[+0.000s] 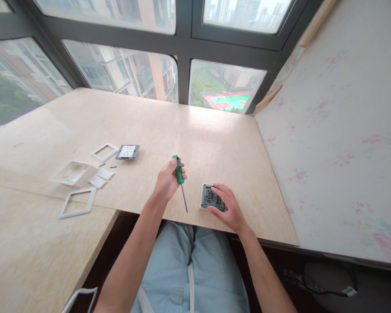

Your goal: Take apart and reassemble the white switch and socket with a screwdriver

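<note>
My left hand (168, 177) is wrapped round the green handle of a screwdriver (179, 170), whose metal shaft points down toward the counter's front edge. To its right, a square switch box (209, 198) with a white rim and a dark grey inner plate lies on the counter. The fingers and thumb of my right hand (230, 208) grip the box from its right side and cover part of the plate. The screwdriver tip is left of the box, apart from it.
On the left lie a socket module (127, 151), a white frame (93, 201), a second white frame (116, 150), an open white box (73, 173), two small white plates (101, 177) and two screws (113, 167). Windows border the stone counter (215, 143); a flowered wall (339, 143) stands right.
</note>
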`<action>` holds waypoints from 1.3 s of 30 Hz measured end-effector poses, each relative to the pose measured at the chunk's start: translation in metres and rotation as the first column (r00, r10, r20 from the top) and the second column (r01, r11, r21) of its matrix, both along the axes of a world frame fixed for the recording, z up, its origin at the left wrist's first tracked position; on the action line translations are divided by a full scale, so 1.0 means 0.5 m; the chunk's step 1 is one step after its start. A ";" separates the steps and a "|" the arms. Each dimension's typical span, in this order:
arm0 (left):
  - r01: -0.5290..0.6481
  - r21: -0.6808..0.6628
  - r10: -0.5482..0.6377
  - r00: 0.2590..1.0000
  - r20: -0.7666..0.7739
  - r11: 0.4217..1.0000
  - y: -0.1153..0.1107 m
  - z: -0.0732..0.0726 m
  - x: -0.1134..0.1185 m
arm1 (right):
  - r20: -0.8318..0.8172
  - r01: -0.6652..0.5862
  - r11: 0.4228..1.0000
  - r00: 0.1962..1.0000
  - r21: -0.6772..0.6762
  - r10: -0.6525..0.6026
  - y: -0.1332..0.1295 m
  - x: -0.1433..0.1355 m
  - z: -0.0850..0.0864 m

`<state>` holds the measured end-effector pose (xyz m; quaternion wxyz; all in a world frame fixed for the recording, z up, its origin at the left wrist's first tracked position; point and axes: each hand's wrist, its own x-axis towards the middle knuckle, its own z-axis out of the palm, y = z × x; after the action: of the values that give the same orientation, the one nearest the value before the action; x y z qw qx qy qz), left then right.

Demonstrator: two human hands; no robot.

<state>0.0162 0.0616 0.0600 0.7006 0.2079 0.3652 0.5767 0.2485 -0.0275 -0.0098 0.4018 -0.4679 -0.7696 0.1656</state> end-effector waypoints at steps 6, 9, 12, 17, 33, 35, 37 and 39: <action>0.094 -0.047 -0.101 0.974 -0.202 0.994 -0.006 -0.054 0.024 | 0.026 -0.015 1.000 1.000 0.024 0.014 -0.001 0.001 0.002; 0.091 -0.036 -0.097 0.964 -0.249 0.995 -0.007 -0.071 0.043 | 0.034 -0.009 1.000 0.999 0.013 0.009 -0.001 0.001 0.002; 0.079 -0.046 -0.089 0.961 -0.262 0.996 -0.005 -0.086 0.056 | 0.034 -0.009 1.000 0.999 0.018 0.008 -0.001 0.002 0.001; 0.078 -0.041 -0.087 0.956 -0.279 0.996 -0.003 -0.104 0.065 | 0.043 -0.008 1.000 0.999 0.026 0.007 0.000 0.001 0.001; 0.156 0.399 0.243 0.581 -0.777 0.904 0.000 -0.148 0.112 | 0.049 -0.013 1.000 0.999 0.008 0.012 -0.002 0.001 -0.004; 0.179 0.426 0.272 0.543 -0.795 0.887 -0.001 -0.145 0.117 | 0.039 -0.002 1.000 0.999 -0.004 0.002 -0.003 0.001 -0.005; 0.202 0.445 0.300 0.497 -0.814 0.873 -0.002 -0.143 0.122 | 0.034 0.019 1.000 0.999 -0.023 -0.018 -0.004 0.001 -0.005; 0.220 0.447 0.316 0.450 -0.835 0.867 -0.003 -0.143 0.126 | 0.030 0.041 0.998 0.999 -0.049 -0.040 -0.006 0.002 -0.006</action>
<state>0.0791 0.0602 -0.0113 0.3073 0.6392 0.5220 0.4737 0.2495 -0.0303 -0.0129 0.3820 -0.4955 -0.7615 0.1695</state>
